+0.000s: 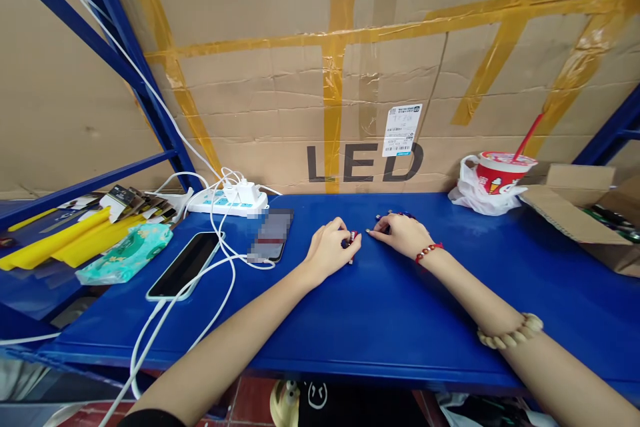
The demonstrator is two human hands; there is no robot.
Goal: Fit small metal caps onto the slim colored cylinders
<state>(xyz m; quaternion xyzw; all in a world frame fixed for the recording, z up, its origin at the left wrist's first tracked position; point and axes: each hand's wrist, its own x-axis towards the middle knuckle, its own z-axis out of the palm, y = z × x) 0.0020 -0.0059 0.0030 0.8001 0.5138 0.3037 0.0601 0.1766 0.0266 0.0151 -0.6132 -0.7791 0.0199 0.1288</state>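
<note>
Both my hands rest on a blue shelf top [380, 300], close together near its middle. My left hand [329, 248] is curled, its fingertips pinching a small dark and red part [351, 240]. My right hand [403, 233], with a red bead bracelet at the wrist, is closed over some small dark parts [395, 215] that lie on the blue surface; what it grips is too small to name. A beaded bracelet sits further up my right forearm.
A black phone [186, 265] on a white cable and a second, blurred phone [271, 235] lie left of my hands. A white power strip [227, 201] stands behind them. Tissue pack [125, 255] and yellow sheets [65, 240] far left. Red cup [500, 173] and open cardboard box [580, 213] right. Taped cardboard wall behind.
</note>
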